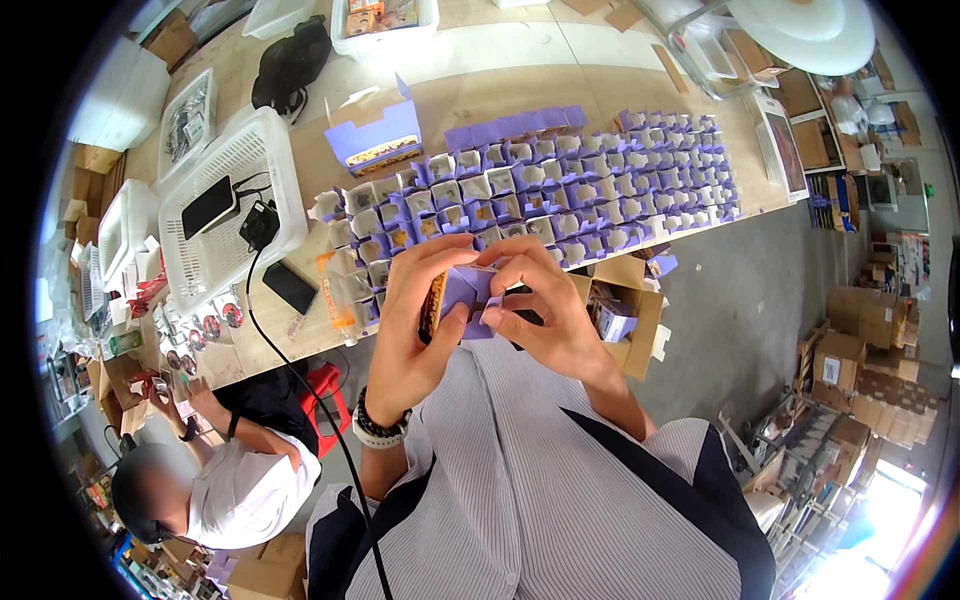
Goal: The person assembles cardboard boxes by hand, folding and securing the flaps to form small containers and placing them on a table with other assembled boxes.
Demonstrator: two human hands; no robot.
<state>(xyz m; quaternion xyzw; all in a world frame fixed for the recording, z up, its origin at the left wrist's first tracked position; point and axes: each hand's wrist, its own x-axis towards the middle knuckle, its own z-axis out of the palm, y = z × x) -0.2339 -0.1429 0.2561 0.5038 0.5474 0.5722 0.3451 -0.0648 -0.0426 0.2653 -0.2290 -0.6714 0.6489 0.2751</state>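
Observation:
Close in front of my chest, both hands hold one small purple cardboard box (468, 287) with a patterned side. My left hand (418, 300) wraps it from the left, its thumb pressed on the near purple face. At the right edge, my right hand (545, 308) pinches a flap between thumb and fingers. Whatever lies inside this box is hidden. Beyond my hands, rows of open purple boxes (600, 185) with pale insides cover the table. A larger purple carton (374, 135) with raised flaps stands behind their left end.
At left, a white plastic basket (290, 190) holds a phone and a small black device with a cable. A dark phone (289, 289) and a clear bottle (342, 300) lie nearer. An open brown carton (635, 330) stands below the table edge. A co-worker (250, 480) sits at lower left.

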